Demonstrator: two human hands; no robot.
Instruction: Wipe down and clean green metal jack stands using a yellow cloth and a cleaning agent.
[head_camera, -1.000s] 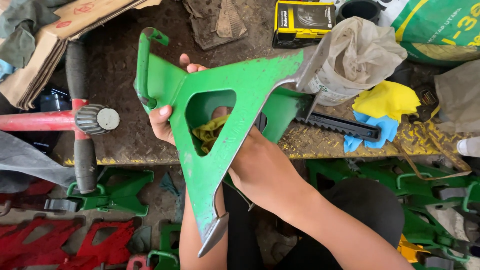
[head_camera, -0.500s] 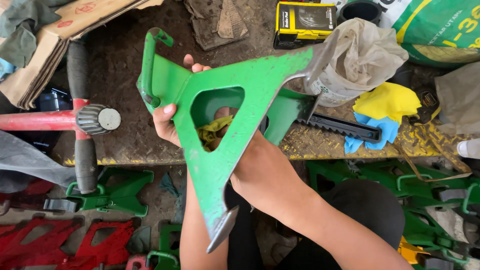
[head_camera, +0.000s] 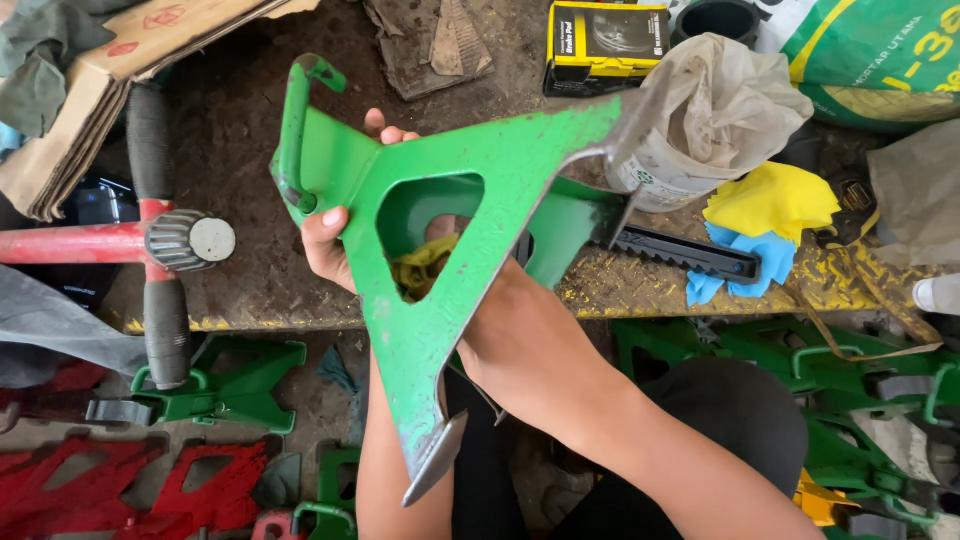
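Note:
I hold a green triangular metal stand frame (head_camera: 480, 200) over the edge of a dirty workbench (head_camera: 250, 150), its worn pointed foot toward me. My left hand (head_camera: 328, 240) grips the frame's upper left side next to its hooked handle, fingers wrapped over the edge. My right hand (head_camera: 510, 340) reaches in behind the frame from below, and its fingers are hidden by the metal. Through the triangular cutout a crumpled yellow rag (head_camera: 425, 268) shows at that hand's fingers.
A black toothed bar (head_camera: 680, 255) lies on the bench beside yellow (head_camera: 770, 200) and blue cloths (head_camera: 740, 270), a bag-covered can (head_camera: 700, 110) and a yellow-black box (head_camera: 605, 45). A red bar with a grey knob (head_camera: 190, 240) is left. Green (head_camera: 230, 385) and red stands (head_camera: 130, 490) lie below.
The green frame has tilted and shifted slightly up and right in my hands. Both hands keep their hold, and the rag stays behind the cutout.

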